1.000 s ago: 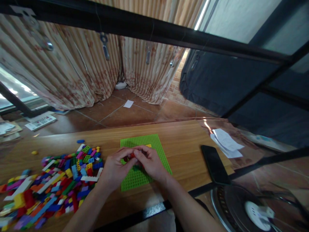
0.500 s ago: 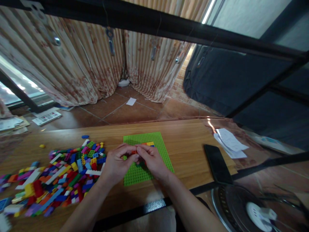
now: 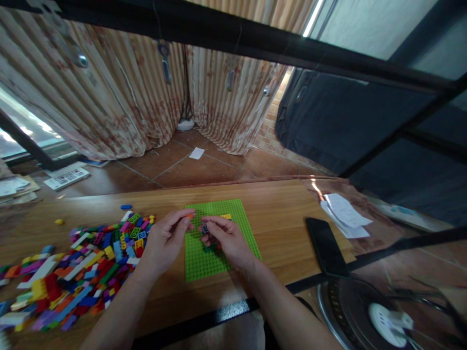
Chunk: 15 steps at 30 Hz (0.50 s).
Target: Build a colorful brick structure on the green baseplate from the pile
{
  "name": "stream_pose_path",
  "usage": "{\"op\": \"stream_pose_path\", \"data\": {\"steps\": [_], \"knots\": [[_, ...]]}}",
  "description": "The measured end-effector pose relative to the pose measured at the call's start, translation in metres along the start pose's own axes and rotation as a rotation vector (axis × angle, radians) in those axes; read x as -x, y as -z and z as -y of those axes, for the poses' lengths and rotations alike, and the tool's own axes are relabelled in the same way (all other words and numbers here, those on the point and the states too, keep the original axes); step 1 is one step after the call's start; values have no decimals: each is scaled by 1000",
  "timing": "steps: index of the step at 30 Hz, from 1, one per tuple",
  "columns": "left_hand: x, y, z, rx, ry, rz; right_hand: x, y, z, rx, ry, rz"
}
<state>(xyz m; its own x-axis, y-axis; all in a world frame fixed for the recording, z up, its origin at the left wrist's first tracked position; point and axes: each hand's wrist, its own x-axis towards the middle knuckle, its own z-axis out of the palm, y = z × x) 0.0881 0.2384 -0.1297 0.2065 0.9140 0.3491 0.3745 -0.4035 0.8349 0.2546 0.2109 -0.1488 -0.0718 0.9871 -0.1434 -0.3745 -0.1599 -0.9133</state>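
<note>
A green studded baseplate (image 3: 204, 265) lies on the wooden table under my hands. Over its left edge, my left hand (image 3: 171, 231) pinches a small orange-red toy brick (image 3: 190, 215) between thumb and fingertips. My right hand (image 3: 226, 237) is closed on a small dark blue brick (image 3: 205, 228) with its hollow side showing, above the middle of the plate. A few yellow bricks (image 3: 226, 217) show on the plate behind the right hand. Some green and red pieces beneath that hand are mostly hidden.
A wide heap of mixed toy bricks (image 3: 87, 262) covers the table's left part. A blue brick (image 3: 126, 207) and a yellow brick (image 3: 59, 221) lie apart from it. To the right are a black phone (image 3: 326, 248), paper sheets (image 3: 346, 214) and a round stool (image 3: 350, 311) bearing a white power strip (image 3: 388, 324).
My hands have drawn apart; before, they met over the plate around a red-orange piece. The left hand has moved left and up with it, and a dark blue brick now shows in the right.
</note>
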Motion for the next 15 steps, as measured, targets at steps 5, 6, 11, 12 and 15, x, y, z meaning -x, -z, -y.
{"op": "stream_pose_path", "data": {"steps": [5, 6, 11, 12, 15], "knots": [[-5, 24, 4, -199, 89, -5, 0, 1, 0, 5, -3, -9], [-6, 31, 5, -250, 91, -5, 0, 1, -1, 6, -3, -11], [-14, 71, 11, -428, 133, 55, -1, 2, -4, -2, 2, -46], [-14, 79, 13, -450, 169, 70, -2, 3, -4, -6, 2, -54], [-13, 101, 23, -558, 308, 109, -2, 2, -4, -24, -4, -67]]}}
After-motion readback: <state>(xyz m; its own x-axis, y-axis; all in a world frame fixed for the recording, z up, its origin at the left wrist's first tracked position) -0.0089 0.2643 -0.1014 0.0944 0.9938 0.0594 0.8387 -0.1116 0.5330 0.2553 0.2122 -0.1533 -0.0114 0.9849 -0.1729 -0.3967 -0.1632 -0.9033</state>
